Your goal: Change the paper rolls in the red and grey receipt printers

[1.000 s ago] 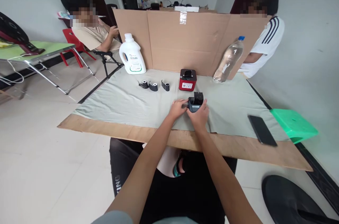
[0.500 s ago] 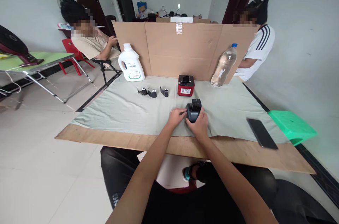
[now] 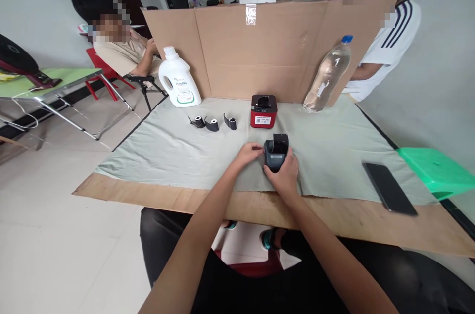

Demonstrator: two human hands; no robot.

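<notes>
A small dark label printer (image 3: pixel 275 159) sits on the cloth before me, a strip of black paper (image 3: pixel 281 143) standing up out of its top. My right hand (image 3: pixel 285 170) is wrapped round its right side and front corner, thumb at the front. At the printer's left side is my left hand (image 3: pixel 249 153), its fingers bent together with the tips at the printer's edge. What those fingertips pinch, if anything, is too small to make out. Behind stands a red and black printer (image 3: pixel 263 118). Left of that lie three black paper rolls (image 3: pixel 212 126) with loose ends.
A white jug (image 3: pixel 180 83) and a clear bottle (image 3: pixel 328 76) lean against an upright cardboard sheet (image 3: pixel 260 51). On the right lies a phone (image 3: pixel 389 188), with a green stool (image 3: pixel 438 170) beyond the table edge. Two people sit behind, left and right.
My view has tilted down and moved closer. The left fingers have shifted up along the printer's left side, and a dark piece seen at them is no longer visible. The right hand keeps its hold.
</notes>
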